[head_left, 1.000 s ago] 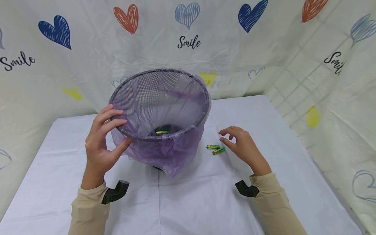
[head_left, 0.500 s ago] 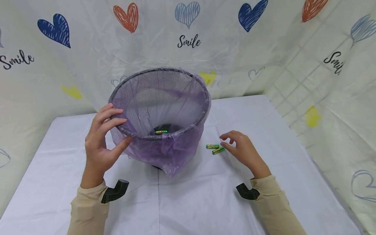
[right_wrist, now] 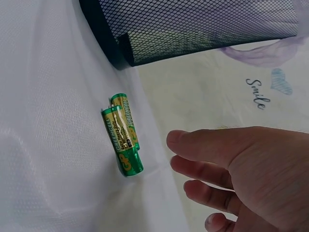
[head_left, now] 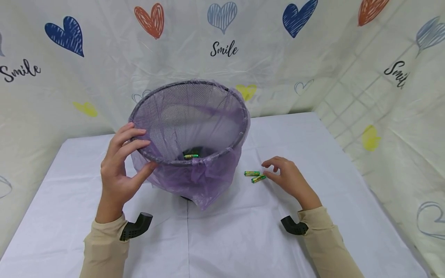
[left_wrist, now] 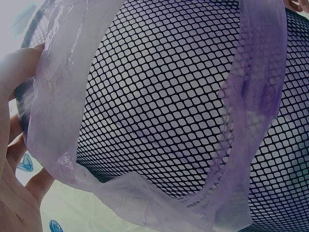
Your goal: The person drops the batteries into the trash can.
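The white-covered table (head_left: pixel 229 239) bears a mesh basket (head_left: pixel 189 123) and two batteries (right_wrist: pixel 123 140).

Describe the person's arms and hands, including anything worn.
The left sleeve and right sleeve are plain beige and long, ending at the wrists. By them sit the left black piece and right black piece, both elbow-shaped. The left hand and right hand show no gloves or rings.

The basket (head_left: pixel 191 112) stands on the worktop (head_left: pixel 229 239), before the curtain (head_left: pixel 264 58) — a battery (head_left: pixel 191 156) inside. Left grip (head_left: pixel 119 166) on its left rim; two loose batteries (head_left: pixel 252 173) to its right — right grip (head_left: pixel 286 173) just right of them.
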The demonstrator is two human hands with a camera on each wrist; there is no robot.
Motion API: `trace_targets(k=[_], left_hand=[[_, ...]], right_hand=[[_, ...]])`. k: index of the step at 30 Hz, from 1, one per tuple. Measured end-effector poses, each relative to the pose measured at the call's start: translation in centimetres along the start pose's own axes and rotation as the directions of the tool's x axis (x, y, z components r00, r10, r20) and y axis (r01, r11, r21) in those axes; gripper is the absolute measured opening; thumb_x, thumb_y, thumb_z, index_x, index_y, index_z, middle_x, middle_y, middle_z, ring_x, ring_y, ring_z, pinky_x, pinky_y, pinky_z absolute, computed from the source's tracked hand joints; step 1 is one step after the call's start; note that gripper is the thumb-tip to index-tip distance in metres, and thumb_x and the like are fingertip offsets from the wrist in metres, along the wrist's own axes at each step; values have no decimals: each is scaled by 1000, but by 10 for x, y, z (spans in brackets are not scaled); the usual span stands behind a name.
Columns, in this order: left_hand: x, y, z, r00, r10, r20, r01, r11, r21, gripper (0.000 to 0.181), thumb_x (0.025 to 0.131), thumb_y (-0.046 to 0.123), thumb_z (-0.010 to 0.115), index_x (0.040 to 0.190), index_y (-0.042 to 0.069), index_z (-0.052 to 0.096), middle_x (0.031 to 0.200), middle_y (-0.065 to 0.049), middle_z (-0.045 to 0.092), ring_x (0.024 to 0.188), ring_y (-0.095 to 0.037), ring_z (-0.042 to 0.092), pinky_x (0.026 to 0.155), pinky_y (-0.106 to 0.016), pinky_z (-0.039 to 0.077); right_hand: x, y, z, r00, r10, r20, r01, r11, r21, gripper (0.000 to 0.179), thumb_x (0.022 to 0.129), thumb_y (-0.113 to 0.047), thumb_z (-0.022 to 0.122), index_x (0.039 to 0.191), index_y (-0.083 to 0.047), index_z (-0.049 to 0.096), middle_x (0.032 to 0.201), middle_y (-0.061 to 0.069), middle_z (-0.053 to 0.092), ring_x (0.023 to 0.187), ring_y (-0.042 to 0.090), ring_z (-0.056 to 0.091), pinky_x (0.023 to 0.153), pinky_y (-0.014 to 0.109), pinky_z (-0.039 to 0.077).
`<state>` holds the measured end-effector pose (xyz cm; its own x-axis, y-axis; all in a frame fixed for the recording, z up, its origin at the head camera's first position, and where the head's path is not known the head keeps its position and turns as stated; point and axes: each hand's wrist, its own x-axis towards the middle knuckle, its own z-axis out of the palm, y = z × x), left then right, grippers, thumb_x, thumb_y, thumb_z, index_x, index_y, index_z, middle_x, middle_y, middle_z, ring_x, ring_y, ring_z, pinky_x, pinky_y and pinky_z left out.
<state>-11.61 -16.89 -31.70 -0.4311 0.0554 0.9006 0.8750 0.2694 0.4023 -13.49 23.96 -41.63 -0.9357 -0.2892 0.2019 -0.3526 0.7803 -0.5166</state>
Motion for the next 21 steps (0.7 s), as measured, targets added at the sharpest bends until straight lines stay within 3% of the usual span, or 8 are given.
trace_targets(k=[21], left_hand=[[3, 8, 2, 1000, -11, -1, 11, 1000, -4, 49, 86, 33, 73, 96, -14, 61, 117, -19, 63, 131, -34, 47, 117, -44, 36]], right_hand=[[1, 6, 10, 993, 30, 111, -29, 1000, -6, 18, 80, -6, 75, 97, -11, 72, 98, 3, 69, 78, 17, 55, 67, 28, 44]])
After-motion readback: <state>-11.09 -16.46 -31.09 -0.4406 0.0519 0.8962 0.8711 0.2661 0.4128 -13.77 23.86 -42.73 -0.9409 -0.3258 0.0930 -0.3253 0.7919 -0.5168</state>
